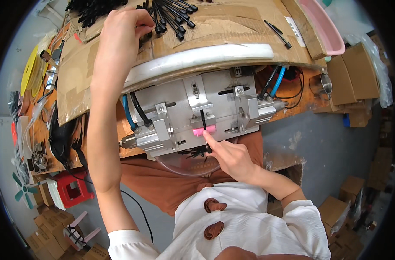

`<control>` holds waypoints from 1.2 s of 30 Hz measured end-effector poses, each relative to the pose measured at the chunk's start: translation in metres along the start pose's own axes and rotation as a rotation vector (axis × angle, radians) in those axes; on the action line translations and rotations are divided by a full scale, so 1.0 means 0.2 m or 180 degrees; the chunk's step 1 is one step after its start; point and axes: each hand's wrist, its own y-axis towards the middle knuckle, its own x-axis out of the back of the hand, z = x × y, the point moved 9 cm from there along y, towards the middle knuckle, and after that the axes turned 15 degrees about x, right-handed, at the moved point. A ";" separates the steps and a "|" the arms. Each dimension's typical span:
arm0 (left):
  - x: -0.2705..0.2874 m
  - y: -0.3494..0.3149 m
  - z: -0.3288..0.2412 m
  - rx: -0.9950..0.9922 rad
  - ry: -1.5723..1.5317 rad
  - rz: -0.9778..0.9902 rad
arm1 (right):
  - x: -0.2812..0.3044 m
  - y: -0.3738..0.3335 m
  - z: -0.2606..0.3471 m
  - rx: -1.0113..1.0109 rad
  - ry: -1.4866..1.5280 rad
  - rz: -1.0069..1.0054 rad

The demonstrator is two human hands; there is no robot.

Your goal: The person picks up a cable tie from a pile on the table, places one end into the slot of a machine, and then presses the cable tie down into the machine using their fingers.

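Observation:
My right hand (232,158) is at the metal fixture (186,115) in front of me. Its index finger lies near a pink cylinder (199,131), while the other fingers close round the lower end of a thin black rod (202,118) lying across that cylinder. Up on the cardboard, my left hand (124,30) has its fingers bent together beside a spread of black rods with thick heads (173,24). Whatever sits between those fingertips is hidden.
A white padded roll (202,57) runs along the cardboard's front edge. Air cylinders with blue and black hoses (277,82) flank the fixture. Two loose black rods (277,34) lie to the right, near a pink tray (321,26). A red stool (76,190) stands below left.

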 end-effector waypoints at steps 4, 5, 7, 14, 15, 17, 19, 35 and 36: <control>0.05 0.05 0.10 0.0826 -0.0607 0.0846 | 0.08 0.09 0.04 0.0019 -0.0106 0.0308; 0.08 0.05 0.10 0.0703 -0.0838 0.1006 | 0.12 0.15 0.07 0.0118 -0.0161 0.0460; 0.17 0.02 0.12 0.0841 -0.1099 0.0987 | 0.31 0.30 0.08 0.0540 -0.0451 -0.0012; 0.26 -0.56 -0.29 0.1149 -0.1280 -0.0074 | 0.51 1.00 -0.42 0.0524 -0.1606 -0.0607; 0.21 -0.68 -0.35 0.1213 -0.1055 0.0192 | 0.49 1.05 -0.47 0.0373 -0.1206 -0.0170; 0.10 -0.94 -0.43 0.1266 -0.0824 0.0600 | 0.43 1.12 -0.45 0.0189 -0.0546 0.0346; -0.01 -1.09 -0.54 0.1089 -0.0710 0.0791 | 0.52 1.07 -0.42 0.0182 -0.0181 0.0160; -0.11 -1.02 -0.61 0.0725 -0.0497 0.1228 | 0.48 0.12 0.02 0.0306 -0.0279 -0.0726; -0.04 -0.91 -0.56 0.0665 -0.0672 0.1102 | 0.40 0.09 0.08 0.0578 -0.0320 -0.0883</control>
